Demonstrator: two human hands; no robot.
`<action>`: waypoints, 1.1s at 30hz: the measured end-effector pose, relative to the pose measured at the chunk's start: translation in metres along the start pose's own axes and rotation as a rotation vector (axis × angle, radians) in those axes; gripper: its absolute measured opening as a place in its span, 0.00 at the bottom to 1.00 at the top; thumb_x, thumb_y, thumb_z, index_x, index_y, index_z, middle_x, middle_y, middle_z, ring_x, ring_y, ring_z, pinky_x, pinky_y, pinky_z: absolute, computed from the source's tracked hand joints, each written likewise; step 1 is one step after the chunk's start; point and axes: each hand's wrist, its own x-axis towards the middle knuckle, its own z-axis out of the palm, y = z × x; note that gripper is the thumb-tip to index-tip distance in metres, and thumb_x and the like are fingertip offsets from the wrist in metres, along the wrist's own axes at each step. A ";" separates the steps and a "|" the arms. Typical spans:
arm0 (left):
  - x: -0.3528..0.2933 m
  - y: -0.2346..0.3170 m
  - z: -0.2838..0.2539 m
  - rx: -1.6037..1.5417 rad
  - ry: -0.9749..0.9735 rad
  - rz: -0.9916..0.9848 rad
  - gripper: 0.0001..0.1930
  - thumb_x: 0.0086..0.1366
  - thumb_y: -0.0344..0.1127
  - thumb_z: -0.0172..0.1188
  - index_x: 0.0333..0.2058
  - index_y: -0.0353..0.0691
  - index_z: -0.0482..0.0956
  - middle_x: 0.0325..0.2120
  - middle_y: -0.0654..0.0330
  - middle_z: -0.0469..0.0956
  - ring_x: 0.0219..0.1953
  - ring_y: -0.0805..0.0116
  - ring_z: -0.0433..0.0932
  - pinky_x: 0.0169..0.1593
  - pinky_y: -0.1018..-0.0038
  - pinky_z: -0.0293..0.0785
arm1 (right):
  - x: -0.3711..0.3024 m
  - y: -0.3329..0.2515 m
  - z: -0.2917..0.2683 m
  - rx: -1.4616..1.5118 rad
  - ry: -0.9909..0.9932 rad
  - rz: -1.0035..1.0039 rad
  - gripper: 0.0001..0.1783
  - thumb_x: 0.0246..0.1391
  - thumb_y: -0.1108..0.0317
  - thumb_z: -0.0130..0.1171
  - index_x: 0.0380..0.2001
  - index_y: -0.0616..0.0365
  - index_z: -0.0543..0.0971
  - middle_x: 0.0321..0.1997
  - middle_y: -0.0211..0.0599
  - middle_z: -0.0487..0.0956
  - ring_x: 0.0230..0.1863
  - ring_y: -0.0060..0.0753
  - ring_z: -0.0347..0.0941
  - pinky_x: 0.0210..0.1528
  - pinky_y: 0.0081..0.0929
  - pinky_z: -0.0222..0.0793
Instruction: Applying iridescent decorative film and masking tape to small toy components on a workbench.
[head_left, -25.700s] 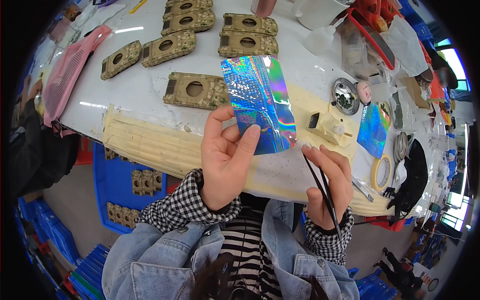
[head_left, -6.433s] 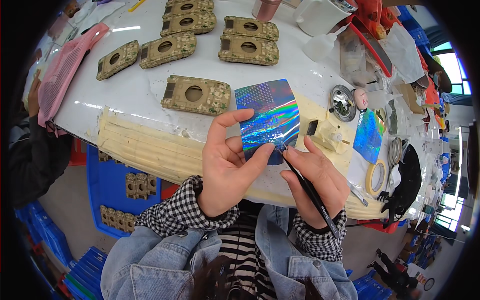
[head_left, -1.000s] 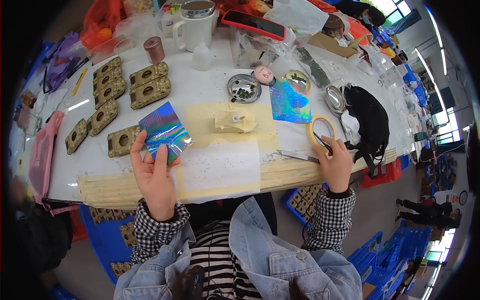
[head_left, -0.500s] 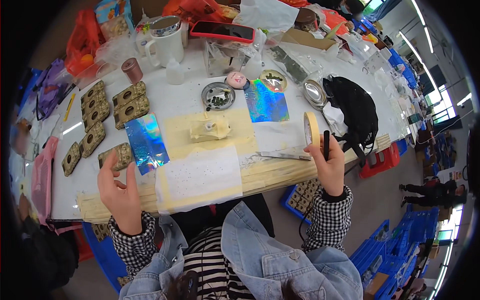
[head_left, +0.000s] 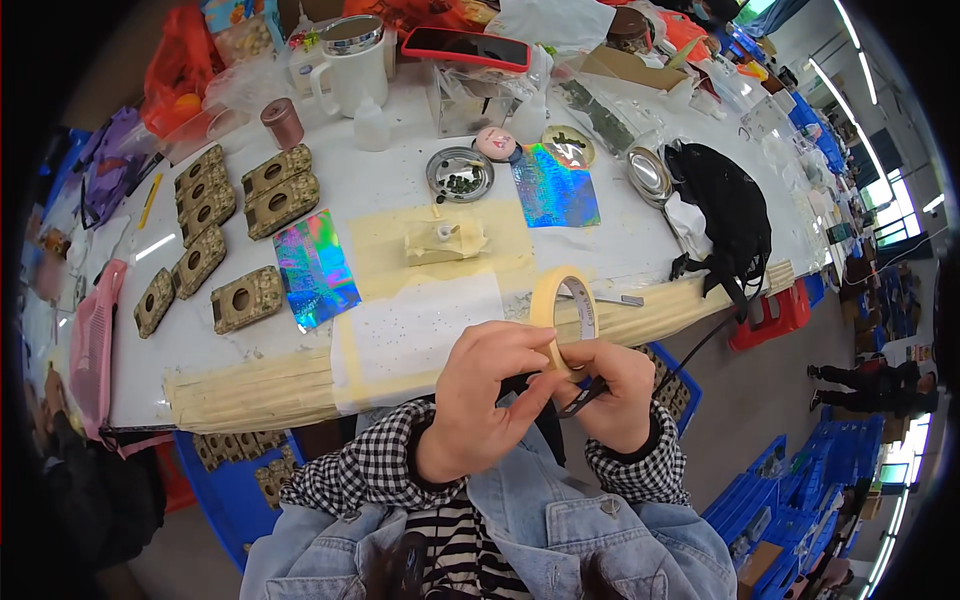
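Observation:
Both my hands meet around a roll of pale yellow masking tape point(head_left: 545, 312) held upright over the table's front edge. My right hand point(head_left: 618, 395) grips its lower rim, along with a slim black pen-like tool point(head_left: 582, 398) that lies across the fingers with a dark cord near it. The fingers of my left hand point(head_left: 485, 400) are bent, index and thumb pinching at the roll's lower left edge; whether they have the tape's end is hidden. Beyond lie a white dotted sheet point(head_left: 415, 335) and a small tape-covered block point(head_left: 440, 242) on a taped patch.
Several camouflage-patterned hollow parts point(head_left: 247, 299) sit at the left, beside an iridescent sheet point(head_left: 316, 270). A second iridescent sheet point(head_left: 558, 188) lies by a round dish point(head_left: 460, 175) of small dark pieces. A black bag point(head_left: 725, 205) is at the right; a white mug point(head_left: 357, 75) stands behind.
My left hand has come across from the left side to the tape roll. My right hand has moved left and nearer with the roll and black tool.

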 end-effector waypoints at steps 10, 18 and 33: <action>-0.007 -0.006 -0.004 -0.012 0.005 -0.068 0.20 0.49 0.23 0.71 0.37 0.40 0.69 0.32 0.56 0.78 0.34 0.62 0.75 0.40 0.71 0.71 | 0.001 -0.001 0.006 -0.041 -0.015 -0.045 0.14 0.40 0.69 0.72 0.31 0.59 0.79 0.21 0.37 0.79 0.22 0.34 0.78 0.24 0.24 0.70; -0.007 -0.007 0.003 -0.016 0.045 -0.059 0.18 0.50 0.21 0.70 0.34 0.40 0.69 0.31 0.57 0.78 0.32 0.62 0.76 0.37 0.72 0.71 | 0.000 -0.002 0.008 -0.089 0.015 -0.064 0.14 0.39 0.71 0.72 0.30 0.61 0.79 0.20 0.36 0.78 0.21 0.32 0.77 0.24 0.23 0.70; -0.010 -0.012 0.012 -0.029 -0.013 -0.087 0.20 0.50 0.22 0.70 0.37 0.42 0.69 0.31 0.58 0.77 0.33 0.60 0.75 0.36 0.70 0.71 | -0.003 0.011 0.002 -0.100 0.030 -0.111 0.15 0.39 0.68 0.73 0.30 0.60 0.78 0.19 0.37 0.77 0.19 0.36 0.75 0.22 0.26 0.68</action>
